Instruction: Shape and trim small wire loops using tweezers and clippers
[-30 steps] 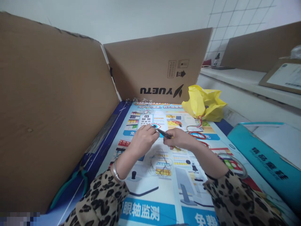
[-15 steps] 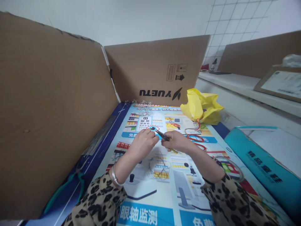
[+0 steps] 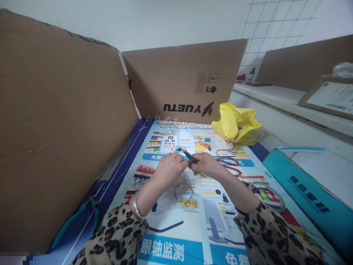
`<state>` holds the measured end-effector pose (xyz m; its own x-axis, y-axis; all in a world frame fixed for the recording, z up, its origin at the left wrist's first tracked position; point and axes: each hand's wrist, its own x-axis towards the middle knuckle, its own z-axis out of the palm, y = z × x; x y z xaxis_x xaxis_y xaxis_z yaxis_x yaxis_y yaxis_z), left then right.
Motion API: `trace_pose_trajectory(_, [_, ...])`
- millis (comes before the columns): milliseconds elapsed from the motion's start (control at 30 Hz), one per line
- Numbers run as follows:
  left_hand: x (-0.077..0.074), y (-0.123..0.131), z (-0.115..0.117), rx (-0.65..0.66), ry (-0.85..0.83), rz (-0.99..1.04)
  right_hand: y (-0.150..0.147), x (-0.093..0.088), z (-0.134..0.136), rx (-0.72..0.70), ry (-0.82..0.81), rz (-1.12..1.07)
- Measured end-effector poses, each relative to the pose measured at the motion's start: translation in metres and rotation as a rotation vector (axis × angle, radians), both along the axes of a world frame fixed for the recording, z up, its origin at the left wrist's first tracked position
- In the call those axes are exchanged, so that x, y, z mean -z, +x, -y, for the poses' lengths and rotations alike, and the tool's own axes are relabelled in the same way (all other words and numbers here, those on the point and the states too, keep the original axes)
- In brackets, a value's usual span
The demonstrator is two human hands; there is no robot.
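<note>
My right hand [image 3: 206,164] is wrapped round a pair of dark-nosed pliers [image 3: 190,156], whose jaws point up and left. Close beside it, my left hand [image 3: 172,167] has its fingers pressed together near the pliers; what they pinch is too small to make out. Both hands are over a printed blue and white sheet [image 3: 168,191]. Just below them a thin wire shape [image 3: 187,193] lies on the sheet. Red cord [image 3: 230,161] rests in loops to the right of my right hand.
Teal-handled pliers [image 3: 95,213] lie at the left, below thin wires [image 3: 118,158]. Cardboard panels [image 3: 171,81] stand behind and left. A yellow bag [image 3: 235,125] sits at the back right, a teal box [image 3: 306,195] at the right. More wire pieces [image 3: 171,129] lie at the back.
My left hand has shifted slightly right, closer to my right hand. The pliers remain in my right hand, their tip slightly higher.
</note>
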<state>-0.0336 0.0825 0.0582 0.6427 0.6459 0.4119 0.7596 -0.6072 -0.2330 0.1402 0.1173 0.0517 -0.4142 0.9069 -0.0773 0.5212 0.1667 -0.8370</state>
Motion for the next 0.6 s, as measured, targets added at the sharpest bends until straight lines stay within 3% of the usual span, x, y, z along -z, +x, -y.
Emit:
trace_pose_trajectory(267, [0.0011, -0.0016, -0.0011, -0.043, 0.053, 0.007, 0.002, 0.001, -0.0016, 0.026, 0.009, -0.018])
trace_pose_trajectory(600, [0.0032, -0.0022, -0.0034, -0.104, -0.037, 0.1, -0.0002, 0.001, 0.0002, 0.005, 0.022, -0.081])
